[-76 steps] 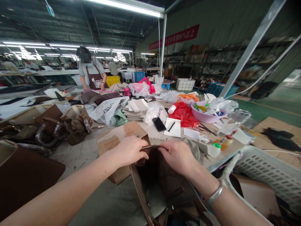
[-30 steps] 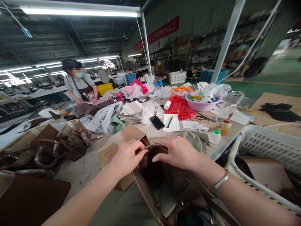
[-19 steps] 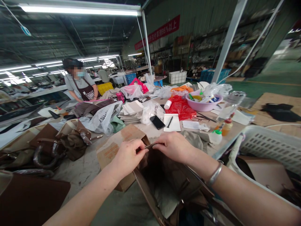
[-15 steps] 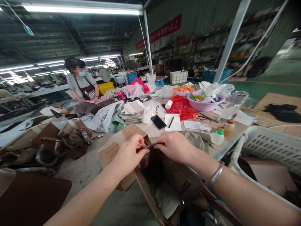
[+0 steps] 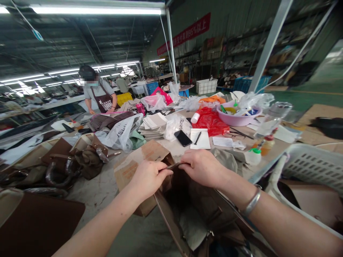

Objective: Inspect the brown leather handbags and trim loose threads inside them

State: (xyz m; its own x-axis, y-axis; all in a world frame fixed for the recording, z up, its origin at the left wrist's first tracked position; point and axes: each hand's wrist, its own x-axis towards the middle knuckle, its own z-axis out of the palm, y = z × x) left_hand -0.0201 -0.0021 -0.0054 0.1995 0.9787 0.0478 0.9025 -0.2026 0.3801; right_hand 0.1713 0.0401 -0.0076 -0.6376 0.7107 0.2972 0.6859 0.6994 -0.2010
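Note:
A brown handbag (image 5: 171,217) stands in front of me with its mouth open toward me, its inside dark and lined in grey-beige. My left hand (image 5: 151,176) pinches the bag's far top edge between thumb and fingers. Close beside it, my right hand (image 5: 202,166) pinches the same edge; a bracelet circles that wrist. Just behind and left of the bag sits a cardboard box (image 5: 134,160). A pale grey piece (image 5: 194,228) shows inside the bag. The finer details of the pinched edge are hidden by my fingers.
More brown bags (image 5: 61,160) lie at left. A phone (image 5: 183,138), a notepad with a pen (image 5: 205,141), a red plastic bag (image 5: 207,121) and a purple basin (image 5: 238,119) are on the table. A white basket (image 5: 308,160) stands at right. Across the table is a co-worker (image 5: 100,94).
The whole view has shifted slightly, so things sit a little further right. Both hands keep their pinch on the bag's edge. The co-worker's head has lowered and turned.

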